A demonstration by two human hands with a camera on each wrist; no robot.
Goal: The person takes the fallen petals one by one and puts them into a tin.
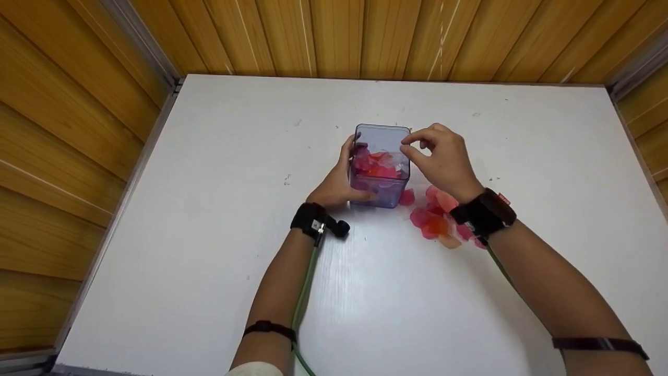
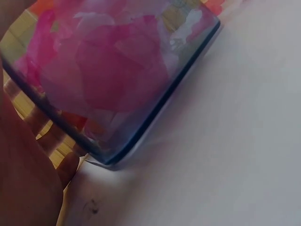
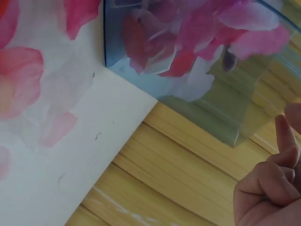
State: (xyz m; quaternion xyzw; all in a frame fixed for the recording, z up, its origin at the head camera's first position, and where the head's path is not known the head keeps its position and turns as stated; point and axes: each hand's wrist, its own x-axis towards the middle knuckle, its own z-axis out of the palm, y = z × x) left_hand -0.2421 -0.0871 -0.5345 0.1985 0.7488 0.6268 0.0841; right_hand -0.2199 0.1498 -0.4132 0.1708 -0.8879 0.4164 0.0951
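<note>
A clear bluish plastic box (image 1: 383, 193) stands tilted on the white table, its mouth facing up. Inside lie pink, red and orange flower petals (image 1: 377, 164), also visible through the wall in both wrist views. My left hand (image 1: 336, 184) grips the box from its left side, thumb across the near wall and fingers behind. At the box's right rim, my right hand (image 1: 443, 156) has thumb and forefinger tips close together; no petal shows between them. Its other fingers are bent in the right wrist view. Loose petals (image 1: 436, 219) lie beneath the right wrist.
The white table (image 1: 209, 209) carries small dark marks. Yellow wood-plank walls (image 1: 334, 39) rise behind it and at both sides. Green cables (image 1: 305, 292) run along the forearms from the black wrist cameras. One loose petal (image 1: 407, 197) lies against the box's right side.
</note>
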